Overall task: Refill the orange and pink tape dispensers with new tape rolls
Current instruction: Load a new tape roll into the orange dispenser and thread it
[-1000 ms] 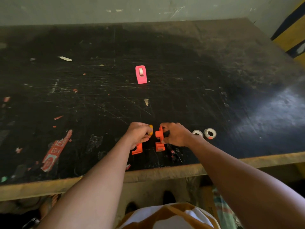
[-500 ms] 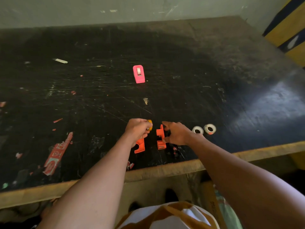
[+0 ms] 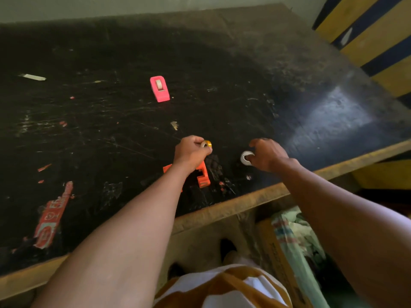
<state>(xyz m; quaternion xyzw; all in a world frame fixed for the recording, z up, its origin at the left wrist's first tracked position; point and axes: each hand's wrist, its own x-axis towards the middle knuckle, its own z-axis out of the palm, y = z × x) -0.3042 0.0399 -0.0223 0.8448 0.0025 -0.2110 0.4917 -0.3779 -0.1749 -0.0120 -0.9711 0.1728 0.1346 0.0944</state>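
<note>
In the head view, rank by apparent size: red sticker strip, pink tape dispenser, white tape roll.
1. Red sticker strip, largest.
2. Pink tape dispenser, though it lies farther from the camera.
3. White tape roll, smallest, partly covered by the right hand.

a black, scratched bench with a worn wooden front edge. a pink tape dispenser lies near its middle; orange dispenser pieces sit by the front edge, a white tape roll just to their right. a torn red label lies toward the front-left corner, a white scrap far left.

The table is scratched black (pink dispenser, orange dispenser, white roll).
</note>
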